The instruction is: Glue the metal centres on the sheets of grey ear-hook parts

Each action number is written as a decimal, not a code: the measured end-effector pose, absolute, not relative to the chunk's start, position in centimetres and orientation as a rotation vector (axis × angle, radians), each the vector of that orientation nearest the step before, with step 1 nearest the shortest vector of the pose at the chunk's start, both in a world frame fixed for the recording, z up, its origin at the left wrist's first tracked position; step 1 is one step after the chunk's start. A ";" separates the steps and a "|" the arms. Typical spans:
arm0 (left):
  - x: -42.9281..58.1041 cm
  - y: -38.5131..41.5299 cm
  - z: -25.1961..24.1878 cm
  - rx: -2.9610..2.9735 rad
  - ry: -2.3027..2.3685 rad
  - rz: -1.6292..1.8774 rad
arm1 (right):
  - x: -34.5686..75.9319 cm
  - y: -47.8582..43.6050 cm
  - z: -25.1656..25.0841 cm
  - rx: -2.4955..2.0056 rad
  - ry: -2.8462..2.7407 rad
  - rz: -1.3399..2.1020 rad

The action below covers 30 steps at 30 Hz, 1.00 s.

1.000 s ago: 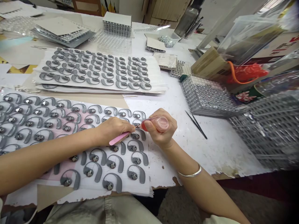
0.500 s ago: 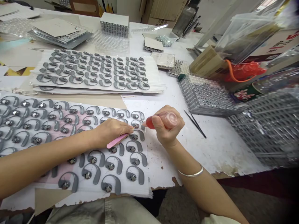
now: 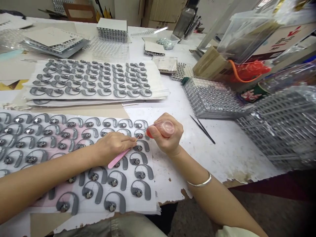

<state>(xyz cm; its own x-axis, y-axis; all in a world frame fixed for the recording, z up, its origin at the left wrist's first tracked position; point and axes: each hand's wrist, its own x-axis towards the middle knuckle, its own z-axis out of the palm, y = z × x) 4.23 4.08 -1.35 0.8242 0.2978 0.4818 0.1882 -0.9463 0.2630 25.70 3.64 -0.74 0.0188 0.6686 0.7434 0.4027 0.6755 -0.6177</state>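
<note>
Left hand [image 3: 114, 147]: pink stick [image 3: 118, 158], over grey hook parts [image 3: 141, 146]. Right hand [image 3: 168, 138]: red-tipped bulb [image 3: 163, 128].

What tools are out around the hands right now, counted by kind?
Pink stick: 1, in the left hand
Red-tipped bulb: 1, in the right hand
Tweezers: 1, lying on the table
Total: 3

Matt plastic hooks [image 3: 123, 180] — glossy metal discs [image 3: 114, 183]
</note>
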 end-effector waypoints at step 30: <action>4.4 3.8 -1.5 2.761 0.428 0.814 | 26.8 4.6 -0.3 -0.960 -1.173 0.461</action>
<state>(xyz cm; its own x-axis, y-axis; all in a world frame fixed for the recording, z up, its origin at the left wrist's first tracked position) 4.40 3.82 -1.53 0.8031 0.3393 0.4898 0.2112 -0.9308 0.2984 26.78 4.61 -0.31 0.3587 0.7453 0.5619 0.1636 0.5425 -0.8240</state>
